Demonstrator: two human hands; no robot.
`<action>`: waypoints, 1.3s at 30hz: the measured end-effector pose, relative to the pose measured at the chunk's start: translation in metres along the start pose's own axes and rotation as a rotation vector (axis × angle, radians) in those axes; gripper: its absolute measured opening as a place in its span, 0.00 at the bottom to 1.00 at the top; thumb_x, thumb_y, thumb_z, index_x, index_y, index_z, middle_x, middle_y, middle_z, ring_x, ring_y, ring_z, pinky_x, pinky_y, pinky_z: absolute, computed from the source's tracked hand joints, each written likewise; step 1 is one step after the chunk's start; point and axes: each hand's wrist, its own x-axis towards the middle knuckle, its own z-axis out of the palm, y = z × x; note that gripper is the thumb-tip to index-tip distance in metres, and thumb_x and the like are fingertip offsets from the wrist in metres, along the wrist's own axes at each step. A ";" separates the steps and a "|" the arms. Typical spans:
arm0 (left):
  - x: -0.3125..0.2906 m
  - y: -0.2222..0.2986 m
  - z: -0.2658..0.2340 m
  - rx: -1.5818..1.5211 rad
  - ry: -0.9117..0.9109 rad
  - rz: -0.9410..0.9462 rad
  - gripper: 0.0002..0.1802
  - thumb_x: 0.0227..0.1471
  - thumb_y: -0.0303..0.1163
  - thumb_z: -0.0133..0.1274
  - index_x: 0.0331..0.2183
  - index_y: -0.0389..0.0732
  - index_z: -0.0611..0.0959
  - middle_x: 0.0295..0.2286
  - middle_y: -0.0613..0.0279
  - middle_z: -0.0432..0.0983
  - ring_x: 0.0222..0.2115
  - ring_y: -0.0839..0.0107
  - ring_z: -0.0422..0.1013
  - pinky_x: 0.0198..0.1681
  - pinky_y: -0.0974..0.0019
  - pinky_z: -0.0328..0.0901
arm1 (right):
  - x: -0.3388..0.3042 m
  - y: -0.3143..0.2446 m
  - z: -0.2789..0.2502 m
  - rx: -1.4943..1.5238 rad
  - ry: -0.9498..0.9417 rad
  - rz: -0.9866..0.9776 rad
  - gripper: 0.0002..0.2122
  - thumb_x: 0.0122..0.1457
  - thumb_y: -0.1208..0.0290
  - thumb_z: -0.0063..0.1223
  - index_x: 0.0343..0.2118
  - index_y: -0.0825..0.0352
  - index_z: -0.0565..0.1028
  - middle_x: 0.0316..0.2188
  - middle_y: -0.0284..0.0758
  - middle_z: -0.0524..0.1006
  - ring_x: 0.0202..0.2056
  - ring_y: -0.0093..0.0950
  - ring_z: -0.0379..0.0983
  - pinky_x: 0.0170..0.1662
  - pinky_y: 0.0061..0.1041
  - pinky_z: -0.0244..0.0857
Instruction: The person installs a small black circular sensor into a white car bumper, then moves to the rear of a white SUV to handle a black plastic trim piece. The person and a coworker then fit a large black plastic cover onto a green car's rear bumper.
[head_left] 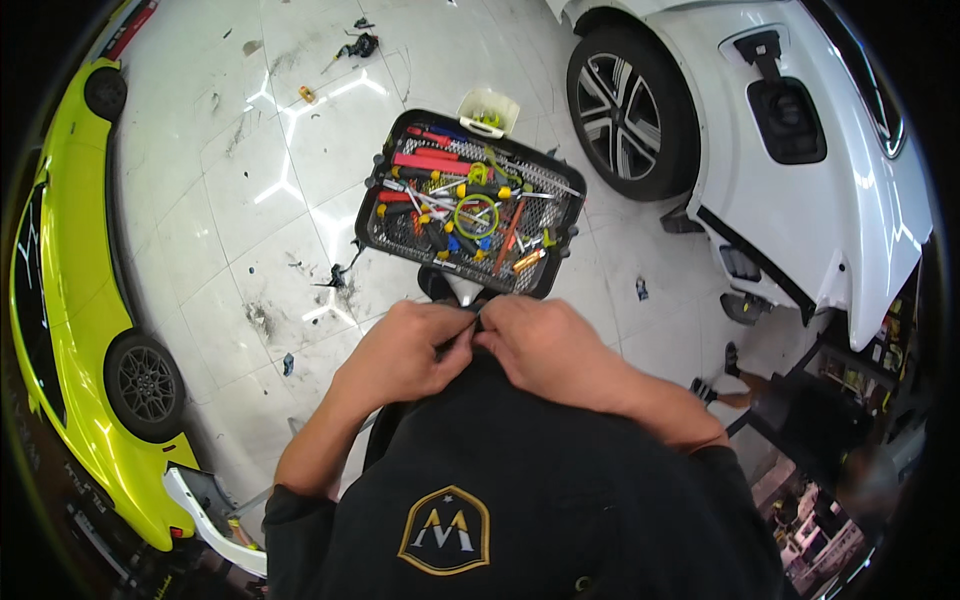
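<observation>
Together, the left hand and right hand pinch dark material between their fingertips.

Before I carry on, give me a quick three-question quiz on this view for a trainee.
1. Are the left hand and the right hand close together or wide apart?
2. True or false: the cream container is at the far side of the tool tray, away from the person.
3. What colour is the car at the picture's left? A: red; B: yellow-green; C: white.

Key: 1. Close together; 2. True; 3. B.
</observation>
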 end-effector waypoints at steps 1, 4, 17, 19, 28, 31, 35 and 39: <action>-0.003 0.006 0.003 0.024 -0.003 -0.021 0.05 0.45 0.24 0.56 0.22 0.34 0.76 0.19 0.50 0.72 0.23 0.49 0.71 0.28 0.55 0.66 | -0.005 0.003 0.001 -0.008 0.005 -0.016 0.08 0.57 0.73 0.57 0.32 0.71 0.71 0.25 0.46 0.76 0.26 0.47 0.77 0.31 0.42 0.71; -0.004 0.010 0.021 0.052 0.025 -0.073 0.06 0.45 0.24 0.56 0.21 0.34 0.76 0.19 0.49 0.72 0.22 0.49 0.71 0.27 0.55 0.66 | -0.016 0.013 0.006 0.026 -0.047 0.006 0.07 0.54 0.76 0.59 0.33 0.69 0.72 0.26 0.43 0.75 0.29 0.45 0.76 0.31 0.41 0.69; 0.006 -0.005 0.000 -0.143 0.097 0.008 0.10 0.55 0.29 0.54 0.25 0.34 0.80 0.15 0.54 0.71 0.13 0.62 0.66 0.21 0.64 0.59 | -0.003 0.011 0.003 0.233 0.169 0.016 0.08 0.54 0.75 0.63 0.34 0.68 0.75 0.28 0.41 0.77 0.30 0.41 0.77 0.31 0.35 0.70; 0.008 -0.004 -0.020 -0.147 0.097 -0.040 0.11 0.57 0.32 0.54 0.26 0.34 0.80 0.16 0.55 0.72 0.15 0.61 0.67 0.23 0.63 0.60 | 0.012 0.005 0.010 0.256 0.201 0.076 0.08 0.54 0.75 0.63 0.33 0.69 0.75 0.28 0.41 0.78 0.30 0.41 0.77 0.31 0.34 0.70; -0.007 -0.088 -0.146 -0.197 -0.181 0.018 0.10 0.62 0.32 0.49 0.33 0.34 0.77 0.25 0.49 0.72 0.28 0.49 0.70 0.34 0.56 0.63 | 0.129 -0.051 0.061 0.311 0.170 0.196 0.07 0.56 0.73 0.61 0.33 0.70 0.74 0.28 0.43 0.78 0.31 0.45 0.77 0.34 0.38 0.70; -0.006 -0.107 -0.189 -0.176 -0.275 0.077 0.08 0.61 0.30 0.47 0.35 0.34 0.74 0.29 0.47 0.72 0.31 0.47 0.70 0.35 0.54 0.64 | 0.164 -0.073 0.073 0.340 0.216 0.302 0.08 0.56 0.73 0.61 0.32 0.70 0.74 0.27 0.44 0.78 0.32 0.44 0.77 0.34 0.38 0.70; 0.000 -0.115 -0.226 -0.081 -0.321 0.161 0.05 0.53 0.26 0.52 0.32 0.35 0.75 0.26 0.48 0.72 0.29 0.48 0.71 0.33 0.55 0.65 | 0.188 -0.095 0.083 0.270 0.295 0.311 0.07 0.56 0.73 0.61 0.32 0.69 0.73 0.27 0.44 0.77 0.31 0.45 0.77 0.33 0.40 0.69; 0.014 -0.109 -0.237 -0.048 -0.329 0.192 0.04 0.43 0.23 0.57 0.25 0.34 0.77 0.18 0.53 0.71 0.18 0.55 0.68 0.23 0.62 0.64 | 0.194 -0.105 0.090 0.136 0.334 0.311 0.08 0.56 0.74 0.59 0.32 0.69 0.71 0.27 0.44 0.76 0.30 0.46 0.76 0.32 0.42 0.68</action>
